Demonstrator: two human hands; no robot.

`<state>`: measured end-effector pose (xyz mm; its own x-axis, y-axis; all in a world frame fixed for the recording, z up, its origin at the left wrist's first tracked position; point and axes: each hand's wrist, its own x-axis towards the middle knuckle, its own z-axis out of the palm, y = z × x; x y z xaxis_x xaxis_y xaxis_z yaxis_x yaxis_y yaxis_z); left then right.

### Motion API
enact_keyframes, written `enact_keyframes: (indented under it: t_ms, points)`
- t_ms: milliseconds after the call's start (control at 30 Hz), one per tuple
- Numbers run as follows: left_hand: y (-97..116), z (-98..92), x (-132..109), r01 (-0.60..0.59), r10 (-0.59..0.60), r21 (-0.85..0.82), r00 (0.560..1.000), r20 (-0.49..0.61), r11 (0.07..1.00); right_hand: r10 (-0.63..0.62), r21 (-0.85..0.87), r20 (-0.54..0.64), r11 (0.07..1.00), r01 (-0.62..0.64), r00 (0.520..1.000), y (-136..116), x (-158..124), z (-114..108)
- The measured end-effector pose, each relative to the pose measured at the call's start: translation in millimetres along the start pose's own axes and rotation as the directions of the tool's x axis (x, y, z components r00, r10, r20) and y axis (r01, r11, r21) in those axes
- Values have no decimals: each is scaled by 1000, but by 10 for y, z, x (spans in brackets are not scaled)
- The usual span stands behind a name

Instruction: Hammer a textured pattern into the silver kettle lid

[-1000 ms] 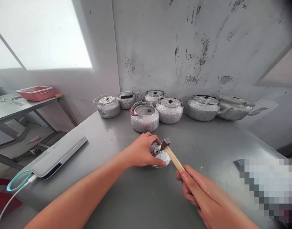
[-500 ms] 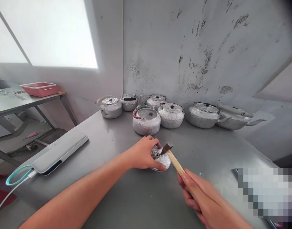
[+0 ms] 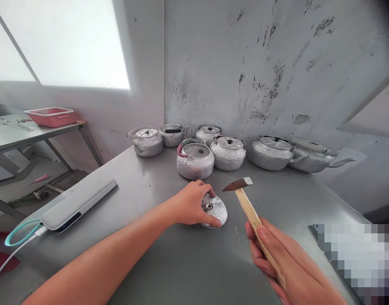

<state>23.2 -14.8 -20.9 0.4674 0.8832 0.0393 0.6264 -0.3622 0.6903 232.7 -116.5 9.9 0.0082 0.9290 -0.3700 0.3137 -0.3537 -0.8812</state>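
My left hand (image 3: 190,204) is closed over a small hammered metal lid (image 3: 216,209) that lies on the grey metal table (image 3: 188,262), thumb on its front edge. My right hand (image 3: 278,258) grips the wooden handle of a small hammer (image 3: 238,184). The hammer's dark head is raised a little above and to the right of the lid, not touching it. Just behind the lid stands an open kettle (image 3: 194,160) without a lid, its handle wrapped in red and green cord.
Several hammered aluminium kettles (image 3: 270,153) stand in a row along the stained wall. A flat white device (image 3: 78,201) with a teal cable lies at the table's left edge. Another table with a pink tray (image 3: 51,116) stands at far left. A blurred patch covers the lower right.
The hammer head rested on the lid before; it has since lifted up and swung right, away from the lid. My left hand has stayed on the lid.
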Motion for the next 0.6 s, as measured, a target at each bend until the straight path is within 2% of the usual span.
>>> enact_keyframes:
  t_ms: [67,200,333,467,533,600]
  points:
    - [-3,-1,1,1,-1,1,1000,1,1000,39,9,33,999,-40,999,18,27,1]
    - [-9,2,6,5,-5,0,1000,5,1000,124,-90,154,990,-111,980,121,156,-26]
    - [3,-3,3,12,-12,-5,1000,13,1000,142,-108,166,986,-126,976,173,188,-70]
    - [22,-15,0,12,-13,3,1000,12,1000,44,-12,86,999,-43,995,164,148,-66]
    - [27,-20,0,17,-17,8,1000,11,1000,97,-45,89,995,-93,991,140,152,-64]
    - [28,-21,-1,23,-23,12,1000,13,1000,162,-121,151,982,-144,975,106,169,-84]
